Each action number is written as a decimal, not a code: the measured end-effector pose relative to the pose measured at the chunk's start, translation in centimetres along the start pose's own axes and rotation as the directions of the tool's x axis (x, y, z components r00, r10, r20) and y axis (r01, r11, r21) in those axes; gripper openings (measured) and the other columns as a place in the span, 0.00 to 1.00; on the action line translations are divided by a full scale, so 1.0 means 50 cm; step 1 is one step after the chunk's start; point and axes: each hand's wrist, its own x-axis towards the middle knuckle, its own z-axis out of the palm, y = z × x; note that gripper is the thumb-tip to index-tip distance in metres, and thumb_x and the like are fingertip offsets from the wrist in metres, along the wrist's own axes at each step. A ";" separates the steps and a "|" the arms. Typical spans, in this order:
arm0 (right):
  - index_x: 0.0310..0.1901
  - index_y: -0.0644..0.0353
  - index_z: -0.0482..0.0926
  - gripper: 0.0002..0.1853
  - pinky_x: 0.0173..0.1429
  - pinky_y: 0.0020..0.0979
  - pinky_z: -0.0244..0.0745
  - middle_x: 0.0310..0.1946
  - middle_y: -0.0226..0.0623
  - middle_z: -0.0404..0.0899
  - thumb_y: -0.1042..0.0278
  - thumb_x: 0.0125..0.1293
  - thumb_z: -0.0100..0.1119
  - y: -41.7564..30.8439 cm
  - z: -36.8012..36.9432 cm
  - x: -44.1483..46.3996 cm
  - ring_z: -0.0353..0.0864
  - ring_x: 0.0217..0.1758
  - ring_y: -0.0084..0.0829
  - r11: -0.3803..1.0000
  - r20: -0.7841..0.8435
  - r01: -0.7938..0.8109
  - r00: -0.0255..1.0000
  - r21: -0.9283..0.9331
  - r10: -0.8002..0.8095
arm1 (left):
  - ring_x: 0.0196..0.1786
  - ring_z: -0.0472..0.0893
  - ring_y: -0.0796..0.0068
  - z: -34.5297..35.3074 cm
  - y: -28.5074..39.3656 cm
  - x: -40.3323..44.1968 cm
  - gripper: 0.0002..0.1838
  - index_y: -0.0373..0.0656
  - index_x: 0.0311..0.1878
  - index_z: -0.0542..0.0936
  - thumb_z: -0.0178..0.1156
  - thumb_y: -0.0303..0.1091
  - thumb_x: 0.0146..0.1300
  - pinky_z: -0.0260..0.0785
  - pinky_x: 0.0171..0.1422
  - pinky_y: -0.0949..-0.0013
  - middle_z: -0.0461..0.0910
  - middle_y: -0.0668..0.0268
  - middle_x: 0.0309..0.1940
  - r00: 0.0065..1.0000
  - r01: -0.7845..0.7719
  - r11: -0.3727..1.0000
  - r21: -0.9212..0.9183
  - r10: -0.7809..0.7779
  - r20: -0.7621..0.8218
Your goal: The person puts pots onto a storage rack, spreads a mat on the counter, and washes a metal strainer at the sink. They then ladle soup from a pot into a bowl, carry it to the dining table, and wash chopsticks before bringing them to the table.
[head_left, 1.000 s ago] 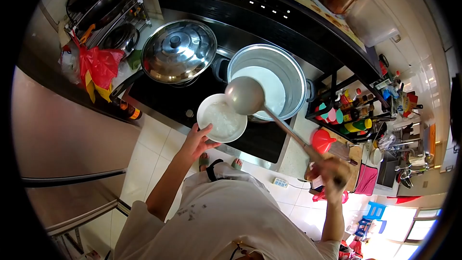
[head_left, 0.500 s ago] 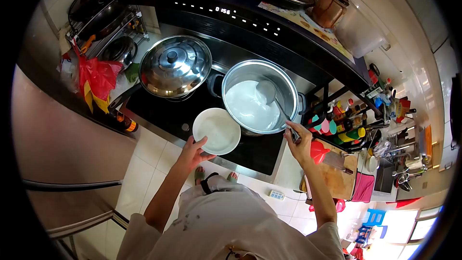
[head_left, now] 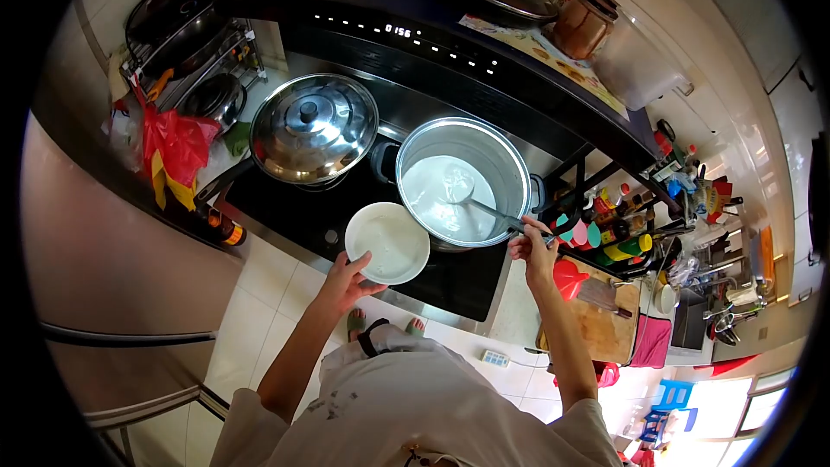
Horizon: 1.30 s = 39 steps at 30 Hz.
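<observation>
My left hand [head_left: 348, 282] grips the lower left rim of a white bowl [head_left: 388, 243], which holds a pale, cloudy liquid. The bowl is just left of a large steel pot [head_left: 517, 149] on the stove, over the black cooktop. Closed around the handle of a metal ladle [head_left: 489, 208], my right hand [head_left: 533, 245] is at the pot's lower right edge. The ladle's head is in the whitish liquid [head_left: 432, 195] inside the pot, partly under the surface.
A lidded pan [head_left: 315, 128] sits on the left burner, its handle pointing down left. Right of the pot are a bottle rack [head_left: 613, 233], a red funnel [head_left: 568, 279] and a cutting board [head_left: 609, 327]. The range hood [head_left: 415, 45] juts out behind.
The ladle has gone from over the bowl down into the pot, its head now lower in the liquid. My right hand moved up and left with it. The bowl shifted slightly down and left.
</observation>
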 end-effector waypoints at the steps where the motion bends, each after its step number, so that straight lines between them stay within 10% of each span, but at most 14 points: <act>1: 0.53 0.67 0.74 0.17 0.20 0.22 0.72 0.21 0.44 0.80 0.69 0.65 0.50 0.001 -0.001 -0.002 0.78 0.16 0.28 1.000 -0.004 0.004 1.000 0.018 -0.004 | 0.63 0.68 0.59 -0.001 0.001 0.000 0.33 0.43 0.61 0.57 0.65 0.34 0.59 0.70 0.57 0.39 0.64 0.56 0.59 1.000 0.004 1.000 0.002 -0.004 0.006; 9: 0.52 0.68 0.73 0.17 0.21 0.26 0.75 0.21 0.46 0.80 0.67 0.65 0.50 -0.036 -0.019 -0.039 0.80 0.17 0.32 0.994 -0.018 0.028 1.000 0.105 -0.026 | 0.65 0.66 0.58 -0.013 -0.002 0.006 0.34 0.53 0.66 0.57 0.63 0.36 0.61 0.70 0.58 0.40 0.62 0.62 0.63 0.999 0.030 0.999 0.016 -0.030 0.030; 39: 0.50 0.69 0.71 0.17 0.16 0.26 0.73 0.18 0.47 0.77 0.64 0.68 0.45 -0.225 0.016 -0.291 0.77 0.13 0.34 1.000 0.146 0.022 0.989 -0.005 -0.021 | 0.63 0.68 0.58 -0.008 0.009 -0.004 0.40 0.39 0.62 0.54 0.69 0.38 0.55 0.72 0.57 0.43 0.63 0.51 0.59 0.999 0.015 1.000 -0.012 -0.015 0.037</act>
